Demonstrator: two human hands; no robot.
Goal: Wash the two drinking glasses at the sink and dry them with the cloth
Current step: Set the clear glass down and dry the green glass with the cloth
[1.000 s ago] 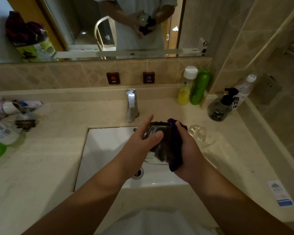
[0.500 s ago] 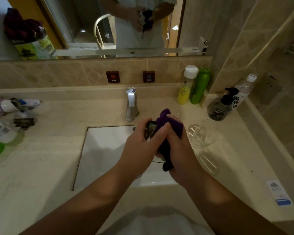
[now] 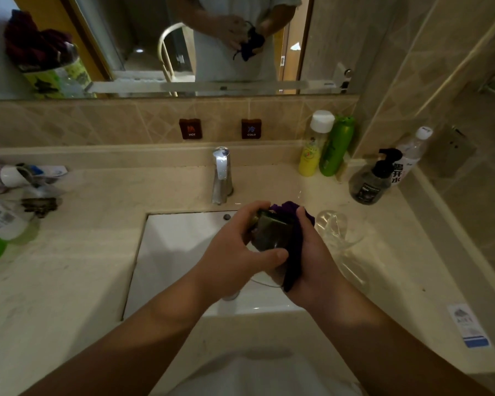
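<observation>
over the white sink basin [image 3: 183, 252] my left hand [image 3: 235, 252] grips the clear drinking glass [image 3: 272, 234], right hand [image 3: 312, 261] clutches the purple cloth [image 3: 293, 252] (i'd rotate slowly, reaching the base).

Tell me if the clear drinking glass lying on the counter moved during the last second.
No. The clear drinking glass lies in the same spot right of the white sink basin, below the dark pump bottle.

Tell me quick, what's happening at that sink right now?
Left hand grips the glass over the sink. Right hand holds the purple cloth against it. Second glass waits on the counter. Nothing in the way.
</observation>
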